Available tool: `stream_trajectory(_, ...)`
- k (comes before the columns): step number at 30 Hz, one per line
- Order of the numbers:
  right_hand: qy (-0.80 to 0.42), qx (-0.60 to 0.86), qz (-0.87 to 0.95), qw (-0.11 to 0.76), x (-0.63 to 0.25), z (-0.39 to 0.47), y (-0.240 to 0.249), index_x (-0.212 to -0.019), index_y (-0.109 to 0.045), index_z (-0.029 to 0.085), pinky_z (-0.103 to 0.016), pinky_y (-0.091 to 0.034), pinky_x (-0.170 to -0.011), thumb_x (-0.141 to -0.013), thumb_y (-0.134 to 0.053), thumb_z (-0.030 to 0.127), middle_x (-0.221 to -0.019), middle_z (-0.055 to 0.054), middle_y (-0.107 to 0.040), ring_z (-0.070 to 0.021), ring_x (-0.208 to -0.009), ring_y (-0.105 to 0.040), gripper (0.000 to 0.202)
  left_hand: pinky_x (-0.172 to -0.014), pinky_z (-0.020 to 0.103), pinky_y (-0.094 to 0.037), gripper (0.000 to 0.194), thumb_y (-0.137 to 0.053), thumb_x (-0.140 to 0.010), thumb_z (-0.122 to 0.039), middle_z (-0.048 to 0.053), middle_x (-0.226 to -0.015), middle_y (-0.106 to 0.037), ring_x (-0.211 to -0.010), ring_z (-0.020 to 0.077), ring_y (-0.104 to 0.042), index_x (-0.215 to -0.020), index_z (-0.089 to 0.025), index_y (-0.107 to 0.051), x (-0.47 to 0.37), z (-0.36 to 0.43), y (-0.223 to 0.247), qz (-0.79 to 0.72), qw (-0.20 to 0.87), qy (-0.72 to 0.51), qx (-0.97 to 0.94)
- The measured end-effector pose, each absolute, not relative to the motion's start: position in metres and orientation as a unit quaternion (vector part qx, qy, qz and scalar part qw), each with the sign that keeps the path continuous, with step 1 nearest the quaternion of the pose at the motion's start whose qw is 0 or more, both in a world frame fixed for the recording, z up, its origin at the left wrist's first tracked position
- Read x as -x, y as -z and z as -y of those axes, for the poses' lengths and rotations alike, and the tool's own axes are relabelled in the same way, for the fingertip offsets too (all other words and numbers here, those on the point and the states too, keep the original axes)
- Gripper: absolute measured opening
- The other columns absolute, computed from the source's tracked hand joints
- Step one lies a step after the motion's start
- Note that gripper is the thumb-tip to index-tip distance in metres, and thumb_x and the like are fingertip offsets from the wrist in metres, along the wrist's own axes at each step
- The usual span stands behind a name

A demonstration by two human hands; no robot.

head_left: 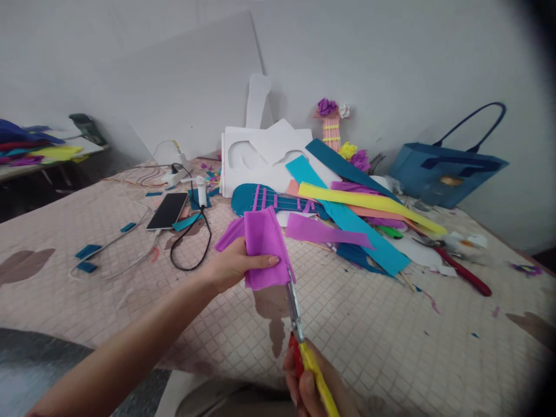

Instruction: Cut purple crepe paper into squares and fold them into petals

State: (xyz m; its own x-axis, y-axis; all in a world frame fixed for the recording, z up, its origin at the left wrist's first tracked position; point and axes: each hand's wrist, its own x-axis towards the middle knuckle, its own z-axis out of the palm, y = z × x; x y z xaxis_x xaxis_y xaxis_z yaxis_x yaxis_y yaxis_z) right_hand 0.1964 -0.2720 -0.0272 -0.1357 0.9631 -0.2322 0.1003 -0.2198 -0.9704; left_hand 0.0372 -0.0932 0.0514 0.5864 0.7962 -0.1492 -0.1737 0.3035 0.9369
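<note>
A folded piece of purple crepe paper (263,231) is pinched in my left hand (237,263), thumb on top and the other fingers hidden behind it. My right hand (310,379) is wrapped round the red and yellow handles of a pair of scissors (295,313). The scissor blades point away from me and meet the lower right edge of the purple paper. Just beyond the paper lies a blue guitar-shaped cutout (245,198) with purple strips across it. More purple paper (230,234) lies to the left behind my left hand.
Crepe strips in yellow (369,200), turquoise (369,231) and purple (328,231) lie in a heap. Red-handled pliers (464,269) are at the right, with a blue bag (447,171) behind. A phone (168,211), cables and a power strip (176,174) occupy the left. White cut boards (264,136) lean at the back.
</note>
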Motion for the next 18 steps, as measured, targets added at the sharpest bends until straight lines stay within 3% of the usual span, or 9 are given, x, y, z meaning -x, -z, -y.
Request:
stream_trajectory(4,-0.571,0.542,0.487,0.378,-0.196,0.273,0.028,-0.086,-0.045,0.021,-0.020,-0.030,-0.041,-0.073,-0.033,0.084,-0.062,0.004,-0.040,-0.0074,-0.047,-0.033,0.065,-0.067,0.026,-0.051,0.028,-0.082,-0.064,-0.021,0.004,-0.079,-0.067,-0.071,0.0150,-0.063,-0.085,-0.013,-0.066,-0.036,0.092,-0.050,-0.312,0.743,-0.321,-0.498)
stream_trajectory(9,-0.591,0.537,0.478,0.366,-0.197,0.269,0.033,-0.082,-0.043,0.021,-0.019,-0.021,-0.038,-0.068,-0.038,0.086,-0.060,0.006,-0.035,-0.0057,-0.044,-0.025,0.066,-0.068,0.027,-0.051,0.028,-0.082,-0.064,-0.022,0.004,-0.081,-0.068,-0.072,0.0152,-0.063,-0.085,-0.013,-0.067,-0.035,0.090,-0.047,-0.317,0.741,-0.319,-0.499)
stream_trajectory(14,-0.656,0.485,0.450,0.363,-0.201,0.264,0.032,-0.088,-0.047,0.022,-0.022,-0.030,-0.043,-0.061,-0.036,0.091,-0.063,0.002,-0.049,-0.0076,-0.044,-0.038,0.075,-0.072,0.030,-0.051,0.028,-0.082,-0.063,-0.022,0.005,-0.081,-0.069,-0.074,0.0174,-0.064,-0.085,-0.012,-0.067,-0.034,0.091,-0.048,-0.319,0.741,-0.318,-0.498)
stream_trajectory(18,-0.629,0.495,0.447,0.399,-0.206,0.273,0.021,-0.092,-0.053,0.021,-0.024,-0.032,-0.047,-0.067,-0.037,0.087,-0.065,0.000,-0.054,-0.0087,-0.047,-0.040,0.071,-0.070,0.029,-0.051,0.029,-0.083,-0.062,-0.021,0.004,-0.080,-0.068,-0.072,0.0164,-0.064,-0.085,-0.013,-0.067,-0.031,0.091,-0.048,-0.322,0.749,-0.325,-0.480)
